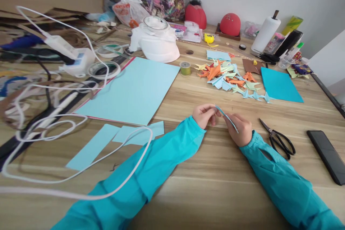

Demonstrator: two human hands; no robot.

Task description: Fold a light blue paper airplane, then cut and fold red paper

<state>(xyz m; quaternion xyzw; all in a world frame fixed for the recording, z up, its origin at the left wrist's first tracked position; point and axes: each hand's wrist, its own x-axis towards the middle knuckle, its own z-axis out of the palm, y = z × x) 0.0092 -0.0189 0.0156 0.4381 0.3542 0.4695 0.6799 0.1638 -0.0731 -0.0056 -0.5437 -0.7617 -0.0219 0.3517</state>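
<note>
A small piece of light blue paper (227,118), seen nearly edge-on, is held between both hands above the table. My left hand (205,115) pinches its upper left end between thumb and fingers. My right hand (239,128) grips the other side, its fingers curled behind the sheet. Past the hands lies a pile of folded paper cranes (222,75) in orange, pale green and light blue. Black-handled scissors (279,139) rest just right of my right hand. Light blue paper strips (93,147) lie left of my left sleeve.
A large light blue sheet (134,90) covers the left-middle table. A spool of thread (185,68) stands beside it. At right are a brighter blue sheet (281,85) and a black phone (326,156). A white cable (78,197) loops across the left, over my left sleeve.
</note>
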